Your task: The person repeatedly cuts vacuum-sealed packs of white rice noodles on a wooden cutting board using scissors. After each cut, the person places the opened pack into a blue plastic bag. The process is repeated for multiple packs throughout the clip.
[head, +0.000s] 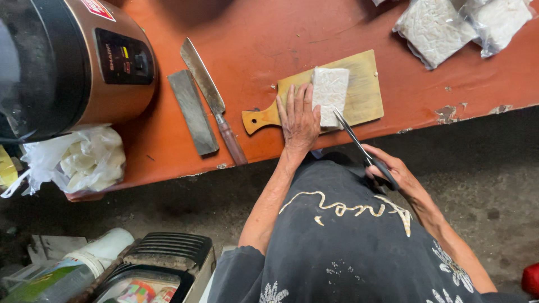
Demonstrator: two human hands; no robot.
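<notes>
Right grip (387, 168) closed on black-handled scissors (359, 146), blades at white plastic-wrapped block (330, 92); left grip (298, 115) flat, pinning it. Adjacent fingers risk nicking.

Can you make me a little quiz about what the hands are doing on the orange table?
1. True or false: the left hand rests on the white block on the cutting board.
2. What does the right hand hold? A spoon, B scissors, C cup.
3. What lies beside the knife?

Key: 1 true. 2 B. 3 a grey sharpening stone.
</notes>
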